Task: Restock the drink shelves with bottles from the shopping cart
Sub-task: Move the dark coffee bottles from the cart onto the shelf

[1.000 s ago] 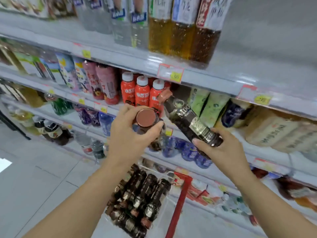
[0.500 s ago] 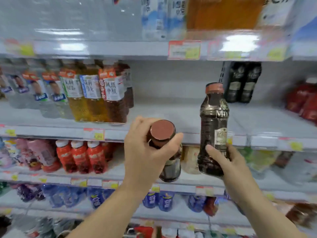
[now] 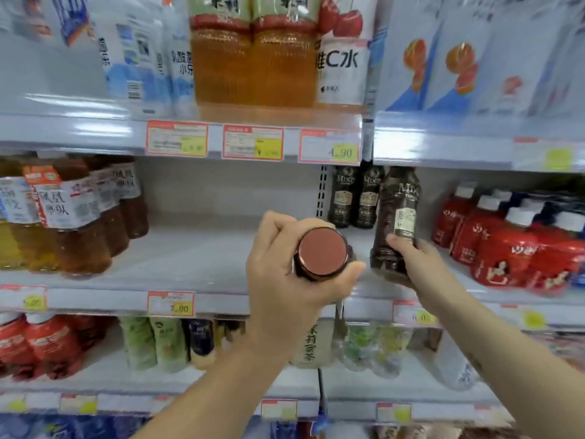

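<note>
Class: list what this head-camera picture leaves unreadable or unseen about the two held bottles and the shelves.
- Left-hand bottle: head view, seen cap-on; left hand hides its label.
- Right-hand bottle: head view; right hand hides whether its base rests on the shelf.
- Red bottles, right edge: head view; labels motion-blurred.
- Shopping cart: outside the frame.

I read 4.90 on the upper price tag (image 3: 329,149), under a white bottle (image 3: 341,63) marked "C水", and 7.00 on the lower price tag (image 3: 171,304). The tea bottles (image 3: 55,210) at left say 凤凰单枞. The dark bottle (image 3: 395,217) in the right hand (image 3: 421,264) shows "MD"; the rest of its label is too blurred to read.
</note>
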Available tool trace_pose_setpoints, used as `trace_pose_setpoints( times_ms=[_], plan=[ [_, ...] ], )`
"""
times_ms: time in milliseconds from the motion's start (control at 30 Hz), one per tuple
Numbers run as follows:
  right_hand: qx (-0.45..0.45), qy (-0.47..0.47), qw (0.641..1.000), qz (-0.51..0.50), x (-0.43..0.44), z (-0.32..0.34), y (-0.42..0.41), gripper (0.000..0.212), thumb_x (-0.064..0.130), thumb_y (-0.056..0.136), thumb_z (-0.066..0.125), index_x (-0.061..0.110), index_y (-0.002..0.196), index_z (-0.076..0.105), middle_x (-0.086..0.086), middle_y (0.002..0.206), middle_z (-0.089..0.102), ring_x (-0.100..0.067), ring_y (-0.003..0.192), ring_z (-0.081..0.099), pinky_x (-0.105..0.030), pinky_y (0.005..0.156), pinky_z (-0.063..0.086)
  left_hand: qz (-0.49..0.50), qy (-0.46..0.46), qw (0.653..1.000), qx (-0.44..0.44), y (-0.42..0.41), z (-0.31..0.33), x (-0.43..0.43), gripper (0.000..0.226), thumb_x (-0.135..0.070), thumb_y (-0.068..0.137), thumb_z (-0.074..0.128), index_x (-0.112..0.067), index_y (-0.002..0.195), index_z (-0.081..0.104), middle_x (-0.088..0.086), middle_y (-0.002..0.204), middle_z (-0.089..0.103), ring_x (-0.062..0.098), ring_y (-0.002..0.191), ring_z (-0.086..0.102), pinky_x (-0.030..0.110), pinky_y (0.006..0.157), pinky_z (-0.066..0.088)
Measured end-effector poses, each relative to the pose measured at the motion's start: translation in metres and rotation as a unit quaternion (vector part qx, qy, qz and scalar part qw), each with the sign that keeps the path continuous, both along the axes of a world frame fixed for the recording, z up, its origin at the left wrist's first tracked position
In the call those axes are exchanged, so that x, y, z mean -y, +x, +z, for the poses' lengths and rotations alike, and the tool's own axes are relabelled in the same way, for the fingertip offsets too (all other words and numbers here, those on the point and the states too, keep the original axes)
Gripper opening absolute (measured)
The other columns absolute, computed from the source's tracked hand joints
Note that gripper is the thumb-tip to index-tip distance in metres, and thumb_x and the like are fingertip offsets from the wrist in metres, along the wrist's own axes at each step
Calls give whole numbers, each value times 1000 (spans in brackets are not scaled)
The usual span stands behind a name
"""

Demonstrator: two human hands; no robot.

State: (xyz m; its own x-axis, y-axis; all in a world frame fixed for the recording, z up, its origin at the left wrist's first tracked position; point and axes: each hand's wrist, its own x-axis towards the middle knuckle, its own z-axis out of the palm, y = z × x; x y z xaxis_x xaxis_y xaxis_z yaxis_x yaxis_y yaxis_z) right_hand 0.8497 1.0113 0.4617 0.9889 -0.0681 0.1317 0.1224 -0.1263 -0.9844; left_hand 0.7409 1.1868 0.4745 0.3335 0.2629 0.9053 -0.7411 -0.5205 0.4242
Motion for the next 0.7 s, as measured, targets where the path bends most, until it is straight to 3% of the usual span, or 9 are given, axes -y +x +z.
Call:
trace_pose_setpoints(
  times_ms=[67, 200, 300, 467, 567, 667, 700],
  plan=[
    [35, -86, 996, -15, 10, 1, 21, 30, 37, 86, 61, 18, 109, 58, -5, 99, 68, -22, 89, 65, -40, 86, 51, 8, -7, 1000, -3, 11, 2, 12, 40, -44, 67, 67, -9, 87, 66, -8, 85, 47, 0, 77, 49, 7, 72, 39],
    [58, -155, 986, -33, 22, 0, 52, 32, 18, 87, 63, 5, 115, 52, -7, 96, 60, -16, 80, 55, -27, 63, 42, 6, -8, 1000, 11, 30, 11, 28, 41, -44, 68, 68, -9, 89, 65, -9, 86, 46, -1, 78, 49, 7, 73, 39],
    [53, -180, 981, -57, 29, -8, 74, 42, 14, 86, 65, -4, 118, 45, -14, 108, 56, -20, 89, 52, -28, 73, 39, -3, 5, 1000, 12, 43, 14, 37, 39, -44, 66, 69, -12, 89, 64, -11, 87, 45, -6, 79, 48, 6, 73, 39],
    [12, -214, 975, -53, 38, -7, 99, 42, 14, 89, 61, -6, 115, 36, -15, 108, 47, -21, 90, 52, -19, 73, 42, 7, 1, 1000, -3, 61, 1, 44, 35, -41, 64, 69, -19, 89, 60, -8, 86, 48, -4, 78, 50, 5, 72, 39],
    [7, -249, 967, -59, 47, -9, 114, 56, 16, 87, 63, -9, 125, 31, -20, 124, 39, -34, 117, 46, -32, 88, 38, 16, -8, 1000, -7, 69, -5, 47, 35, -42, 64, 69, -19, 88, 62, -4, 85, 50, -2, 79, 50, 5, 72, 39],
    [-9, -246, 969, -40, 47, -4, 115, 55, 15, 85, 66, -9, 125, 38, -16, 114, 48, -34, 116, 49, -29, 81, 38, 7, -15, 1000, -19, 75, -2, 50, 34, -41, 64, 68, -18, 88, 61, -3, 85, 50, -4, 79, 49, 5, 72, 39],
    [-19, -256, 966, -42, 48, -4, 115, 61, 21, 85, 67, -9, 128, 37, -20, 122, 47, -35, 118, 47, -31, 85, 38, 1, -15, 1000, -23, 77, -1, 52, 34, -41, 64, 68, -18, 88, 61, -4, 85, 50, -5, 79, 49, 5, 73, 39]
  ],
)
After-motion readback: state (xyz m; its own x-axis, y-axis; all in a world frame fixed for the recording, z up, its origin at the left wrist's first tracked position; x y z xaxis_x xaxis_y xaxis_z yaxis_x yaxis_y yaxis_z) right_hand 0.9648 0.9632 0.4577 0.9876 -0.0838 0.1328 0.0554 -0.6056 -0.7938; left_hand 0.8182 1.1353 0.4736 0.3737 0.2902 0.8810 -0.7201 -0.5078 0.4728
